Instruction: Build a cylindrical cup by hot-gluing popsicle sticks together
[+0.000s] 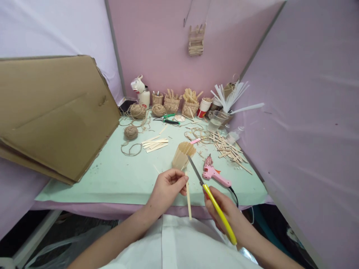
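Note:
My left hand (168,186) is closed in a pinch on a thin wooden stick (189,200) that hangs down past the table's front edge. My right hand (224,211) grips yellow-handled scissors (215,203), whose blades (195,170) point up and left toward a cup made of wooden sticks (183,154) lying on its side on the pale green mat (117,175). The blade tips end close to that cup and to the stick's upper end.
A pink glue gun (214,172) lies right of the scissors. Loose sticks (154,144), stick scraps (228,149), twine balls (131,131), small stick baskets (171,104), pliers (168,118) and cups (215,120) fill the back. Big cardboard sheets (53,112) lean at left.

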Demonstrator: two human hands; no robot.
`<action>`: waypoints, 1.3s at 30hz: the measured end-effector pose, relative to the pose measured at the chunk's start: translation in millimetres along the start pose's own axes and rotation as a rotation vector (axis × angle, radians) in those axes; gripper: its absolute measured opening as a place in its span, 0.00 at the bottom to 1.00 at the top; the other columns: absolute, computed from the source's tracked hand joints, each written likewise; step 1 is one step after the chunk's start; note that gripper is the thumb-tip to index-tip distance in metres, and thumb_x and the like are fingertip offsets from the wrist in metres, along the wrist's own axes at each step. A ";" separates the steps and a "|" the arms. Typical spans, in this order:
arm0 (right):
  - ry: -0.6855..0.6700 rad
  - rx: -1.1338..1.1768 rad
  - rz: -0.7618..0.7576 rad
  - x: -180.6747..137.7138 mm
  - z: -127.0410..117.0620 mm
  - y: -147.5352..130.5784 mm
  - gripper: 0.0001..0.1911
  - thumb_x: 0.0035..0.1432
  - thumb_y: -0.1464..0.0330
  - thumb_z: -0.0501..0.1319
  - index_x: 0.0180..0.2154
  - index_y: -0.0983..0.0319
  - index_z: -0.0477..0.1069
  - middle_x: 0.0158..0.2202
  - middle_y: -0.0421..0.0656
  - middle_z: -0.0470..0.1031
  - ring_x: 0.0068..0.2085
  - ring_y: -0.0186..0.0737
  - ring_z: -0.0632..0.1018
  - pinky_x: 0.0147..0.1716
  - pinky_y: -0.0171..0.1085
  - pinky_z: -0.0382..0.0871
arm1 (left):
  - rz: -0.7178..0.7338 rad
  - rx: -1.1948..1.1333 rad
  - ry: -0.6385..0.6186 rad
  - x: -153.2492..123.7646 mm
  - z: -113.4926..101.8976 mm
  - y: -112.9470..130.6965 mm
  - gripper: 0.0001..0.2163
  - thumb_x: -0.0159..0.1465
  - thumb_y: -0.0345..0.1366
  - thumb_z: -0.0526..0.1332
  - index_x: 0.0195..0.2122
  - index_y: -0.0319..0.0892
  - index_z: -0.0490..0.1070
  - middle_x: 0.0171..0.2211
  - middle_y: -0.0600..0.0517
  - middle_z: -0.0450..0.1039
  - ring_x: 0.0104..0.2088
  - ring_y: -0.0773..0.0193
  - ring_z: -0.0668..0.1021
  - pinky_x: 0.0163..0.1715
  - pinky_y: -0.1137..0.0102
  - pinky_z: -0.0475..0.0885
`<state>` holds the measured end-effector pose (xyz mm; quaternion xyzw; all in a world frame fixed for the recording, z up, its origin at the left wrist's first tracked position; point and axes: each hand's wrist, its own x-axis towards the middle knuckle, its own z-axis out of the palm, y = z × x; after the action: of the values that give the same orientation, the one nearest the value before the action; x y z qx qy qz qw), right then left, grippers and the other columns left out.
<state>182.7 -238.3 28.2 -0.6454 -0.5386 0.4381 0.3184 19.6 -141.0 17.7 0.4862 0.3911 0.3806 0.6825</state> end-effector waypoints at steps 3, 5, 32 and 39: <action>0.097 -0.041 -0.068 8.1 -16.6 1.8 0.20 0.59 0.49 0.54 0.29 0.58 0.59 0.24 0.34 0.55 0.24 0.31 0.58 0.23 0.32 0.53 | -0.007 -0.002 -0.011 -0.6 0.4 0.3 0.12 0.53 0.42 0.66 0.27 0.38 0.72 0.19 0.55 0.70 0.20 0.69 0.73 0.23 0.73 0.72; 0.231 -0.125 -0.089 21.7 -36.5 3.4 0.19 0.58 0.49 0.56 0.30 0.58 0.60 0.24 0.34 0.58 0.25 0.32 0.59 0.24 0.33 0.55 | 0.004 0.014 -0.018 -0.1 0.3 -0.1 0.11 0.54 0.42 0.66 0.28 0.38 0.73 0.21 0.54 0.71 0.23 0.68 0.73 0.23 0.74 0.72; 0.273 -0.640 -0.313 49.5 -65.3 14.2 0.12 0.64 0.60 0.54 0.42 0.58 0.72 0.43 0.47 0.76 0.44 0.45 0.76 0.42 0.40 0.68 | 0.145 0.006 -0.032 25.4 -24.8 -1.4 0.07 0.57 0.38 0.65 0.31 0.41 0.70 0.27 0.55 0.73 0.28 0.71 0.71 0.29 0.76 0.65; 0.256 -0.481 -0.282 42.5 -57.2 2.9 0.10 0.63 0.61 0.56 0.37 0.58 0.73 0.39 0.44 0.77 0.38 0.39 0.75 0.37 0.37 0.67 | 0.015 -0.110 0.006 25.2 -19.8 -2.6 0.10 0.55 0.40 0.67 0.30 0.39 0.70 0.25 0.54 0.74 0.27 0.71 0.74 0.28 0.77 0.68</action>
<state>237.4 -194.0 39.8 -0.6712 -0.6666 0.1647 0.2794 12.3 -111.7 6.7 0.4501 0.3679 0.4080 0.7040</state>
